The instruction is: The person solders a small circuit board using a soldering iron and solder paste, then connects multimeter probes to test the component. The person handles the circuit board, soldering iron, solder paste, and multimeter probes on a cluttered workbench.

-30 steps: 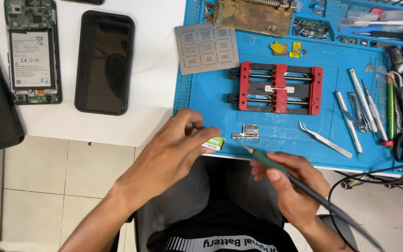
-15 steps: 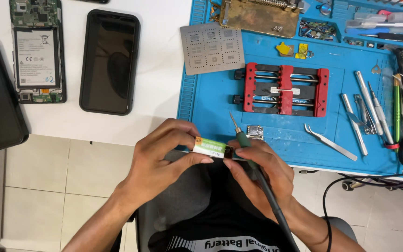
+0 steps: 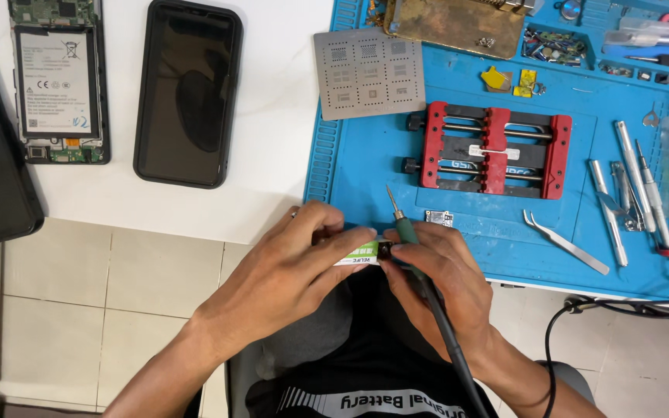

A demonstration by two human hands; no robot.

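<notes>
My left hand (image 3: 292,267) grips a small white-and-green tube (image 3: 359,253) at the front edge of the blue work mat (image 3: 365,170). My right hand (image 3: 439,271) holds a green-handled soldering iron (image 3: 406,232), tip pointing up and away over the mat, while its fingers pinch the tube's dark cap end (image 3: 385,251). Both hands meet just in front of the mat. A small metal part (image 3: 438,218) lies on the mat just beyond my right hand.
A red clamp fixture (image 3: 491,149) stands mid-mat, a grey stencil plate (image 3: 368,73) at its left. Tweezers (image 3: 565,241) and several tools (image 3: 644,193) lie at the right. An opened phone (image 3: 57,81) and a black phone (image 3: 189,93) rest on the white table. Cables (image 3: 629,310) hang at the right.
The hands have closed together on the tube. The iron has swung from lying across my lap to pointing upright over the mat edge. My right fingers now pinch the tube's cap end.
</notes>
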